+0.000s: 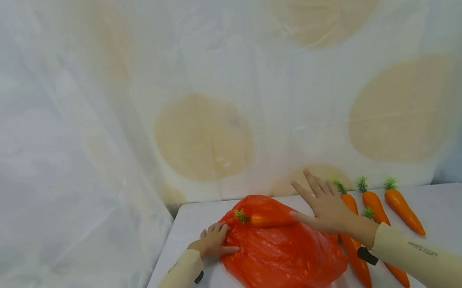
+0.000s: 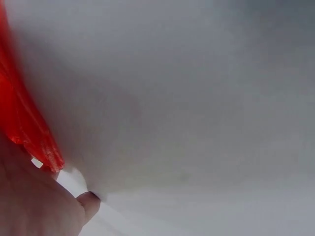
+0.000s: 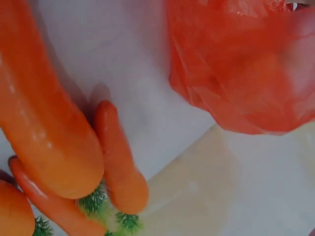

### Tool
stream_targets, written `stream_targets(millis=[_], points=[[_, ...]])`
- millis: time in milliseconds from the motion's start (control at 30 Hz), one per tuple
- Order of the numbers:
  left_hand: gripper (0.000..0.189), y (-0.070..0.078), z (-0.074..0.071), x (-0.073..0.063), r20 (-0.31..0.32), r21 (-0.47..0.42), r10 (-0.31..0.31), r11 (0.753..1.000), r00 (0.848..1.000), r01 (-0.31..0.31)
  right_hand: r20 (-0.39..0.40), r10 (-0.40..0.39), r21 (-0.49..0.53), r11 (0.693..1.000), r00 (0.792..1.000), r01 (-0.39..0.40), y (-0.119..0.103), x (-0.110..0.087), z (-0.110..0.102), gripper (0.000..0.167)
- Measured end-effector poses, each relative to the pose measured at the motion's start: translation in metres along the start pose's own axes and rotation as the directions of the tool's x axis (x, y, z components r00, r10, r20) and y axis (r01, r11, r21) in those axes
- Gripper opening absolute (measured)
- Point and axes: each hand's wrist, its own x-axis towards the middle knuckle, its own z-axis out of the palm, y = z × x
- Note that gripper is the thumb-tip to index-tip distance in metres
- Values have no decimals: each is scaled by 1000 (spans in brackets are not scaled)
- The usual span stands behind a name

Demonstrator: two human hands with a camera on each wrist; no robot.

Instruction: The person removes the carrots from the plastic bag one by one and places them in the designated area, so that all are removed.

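Observation:
A crumpled red plastic bag (image 1: 281, 260) lies on the table, with a carrot (image 1: 270, 219) with a green top across its upper part. I cannot tell whether that carrot is on the bag or in its mouth. My left hand (image 1: 213, 240) touches the bag's left edge, its fingers loosely spread; the left wrist view shows part of the hand (image 2: 39, 201) beside a red fold. Above the bag's right side is my right hand (image 1: 326, 206), fingers spread apart and holding nothing. In the right wrist view the bag (image 3: 236, 69) sits apart from the carrots.
Several more carrots lie right of the bag, among them a far-right carrot (image 1: 405, 212) and a nearer carrot (image 1: 357, 262) close to my right forearm. The white table (image 1: 456, 233) ends at the back against a hanging sheet (image 1: 276, 87) with tan circles.

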Motion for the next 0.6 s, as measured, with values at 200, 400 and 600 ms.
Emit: stream_targets(millis=[200,400,600], points=[[78,1,-2,5,-4,27,-2,1000,1000,2,23,8,37,999,1000,-9,-2,4,11,81],[78,1,0,7,-4,33,3,999,1000,-3,27,-3,36,999,1000,2,-10,9,15,81],[80,1,-4,8,-4,14,-16,1000,1000,16,55,-29,18,999,998,29,-16,20,17,81]])
